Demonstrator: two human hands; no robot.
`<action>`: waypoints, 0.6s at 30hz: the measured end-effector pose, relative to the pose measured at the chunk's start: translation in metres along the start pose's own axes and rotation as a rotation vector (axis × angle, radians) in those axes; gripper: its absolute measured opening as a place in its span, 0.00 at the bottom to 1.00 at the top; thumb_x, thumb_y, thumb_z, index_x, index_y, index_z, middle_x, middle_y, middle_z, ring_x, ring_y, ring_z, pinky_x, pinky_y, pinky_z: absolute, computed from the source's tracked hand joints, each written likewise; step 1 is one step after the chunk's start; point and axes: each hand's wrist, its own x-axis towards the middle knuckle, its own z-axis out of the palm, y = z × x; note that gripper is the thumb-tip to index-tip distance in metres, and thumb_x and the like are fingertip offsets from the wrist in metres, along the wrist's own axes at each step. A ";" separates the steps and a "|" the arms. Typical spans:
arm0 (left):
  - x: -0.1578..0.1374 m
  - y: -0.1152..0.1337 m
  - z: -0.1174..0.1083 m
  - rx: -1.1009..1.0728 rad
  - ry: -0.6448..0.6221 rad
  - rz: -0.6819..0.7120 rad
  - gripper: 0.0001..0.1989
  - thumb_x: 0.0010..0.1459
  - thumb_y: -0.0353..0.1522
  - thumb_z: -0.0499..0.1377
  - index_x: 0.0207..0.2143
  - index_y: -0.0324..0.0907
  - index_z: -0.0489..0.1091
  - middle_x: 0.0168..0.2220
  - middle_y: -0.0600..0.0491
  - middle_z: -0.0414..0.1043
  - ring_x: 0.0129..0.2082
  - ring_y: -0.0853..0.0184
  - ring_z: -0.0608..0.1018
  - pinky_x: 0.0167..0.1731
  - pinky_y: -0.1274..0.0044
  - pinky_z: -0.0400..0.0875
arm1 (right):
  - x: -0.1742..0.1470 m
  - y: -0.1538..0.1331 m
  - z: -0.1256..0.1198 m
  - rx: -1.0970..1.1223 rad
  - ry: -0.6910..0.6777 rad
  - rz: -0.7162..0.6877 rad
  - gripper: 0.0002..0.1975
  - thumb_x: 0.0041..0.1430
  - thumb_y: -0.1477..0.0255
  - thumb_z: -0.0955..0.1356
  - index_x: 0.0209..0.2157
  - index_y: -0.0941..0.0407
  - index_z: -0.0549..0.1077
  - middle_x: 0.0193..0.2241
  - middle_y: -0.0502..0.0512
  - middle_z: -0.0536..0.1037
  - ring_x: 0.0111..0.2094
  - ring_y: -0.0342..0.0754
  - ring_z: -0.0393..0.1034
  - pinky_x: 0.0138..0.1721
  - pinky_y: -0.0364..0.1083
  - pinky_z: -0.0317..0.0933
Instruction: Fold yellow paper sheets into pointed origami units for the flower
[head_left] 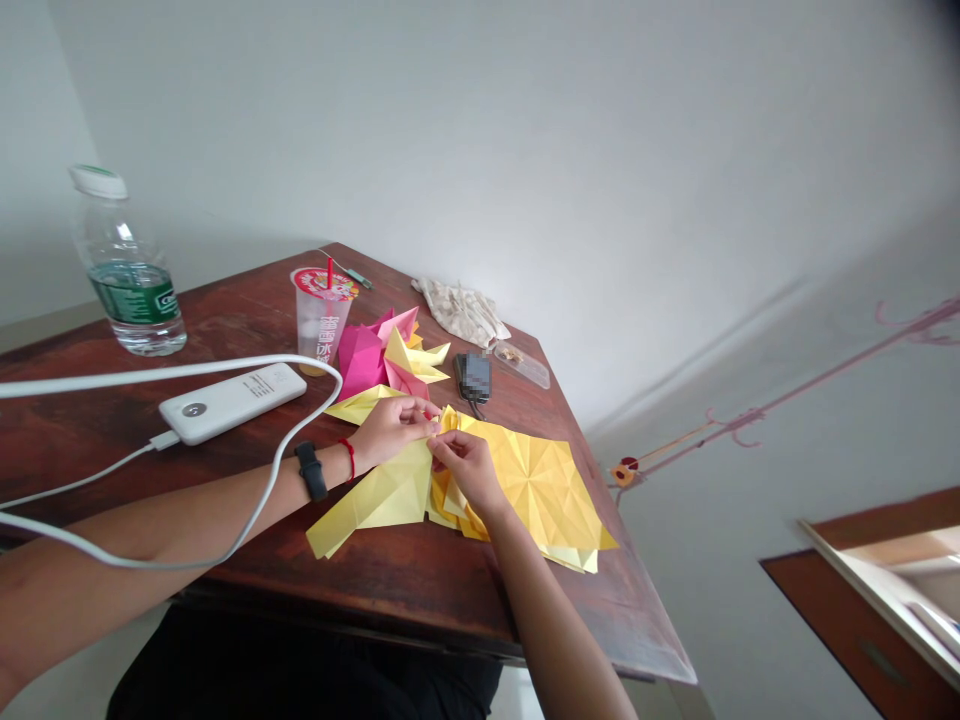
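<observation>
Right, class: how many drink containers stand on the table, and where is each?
2: the clear bottle with the green label, at the picture's left, and the plastic cup with a red straw, just left of the pink folded paper.

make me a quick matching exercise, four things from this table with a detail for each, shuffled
Things:
1. power bank
2. water bottle
3. plastic cup
4. pale yellow paper

Details:
a. red straw in its lid
b. at the fingertips of the left hand and right hand
c. green label
d. white cable plugged in

Pairs: 1-d, 2-c, 3-a, 4-b
</observation>
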 end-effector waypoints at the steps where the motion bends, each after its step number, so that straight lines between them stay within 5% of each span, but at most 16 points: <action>1: 0.000 0.001 0.000 0.000 0.000 0.003 0.20 0.47 0.38 0.70 0.41 0.35 0.76 0.30 0.50 0.80 0.34 0.62 0.81 0.41 0.70 0.74 | 0.000 0.001 0.000 0.006 0.005 0.002 0.15 0.53 0.58 0.74 0.26 0.56 0.76 0.20 0.49 0.74 0.23 0.44 0.69 0.26 0.43 0.66; 6: -0.001 0.004 -0.001 0.023 -0.004 0.044 0.16 0.51 0.35 0.67 0.41 0.36 0.75 0.41 0.44 0.81 0.42 0.59 0.82 0.47 0.68 0.74 | 0.002 0.005 -0.002 0.038 0.054 0.016 0.15 0.53 0.58 0.73 0.27 0.57 0.77 0.20 0.50 0.74 0.22 0.44 0.69 0.26 0.43 0.66; 18: 0.000 -0.001 0.002 0.006 -0.053 0.002 0.20 0.52 0.27 0.64 0.49 0.36 0.68 0.44 0.44 0.77 0.44 0.63 0.81 0.47 0.70 0.75 | 0.005 0.008 -0.004 0.055 0.129 0.031 0.15 0.52 0.59 0.74 0.28 0.57 0.76 0.21 0.50 0.73 0.22 0.43 0.67 0.25 0.43 0.65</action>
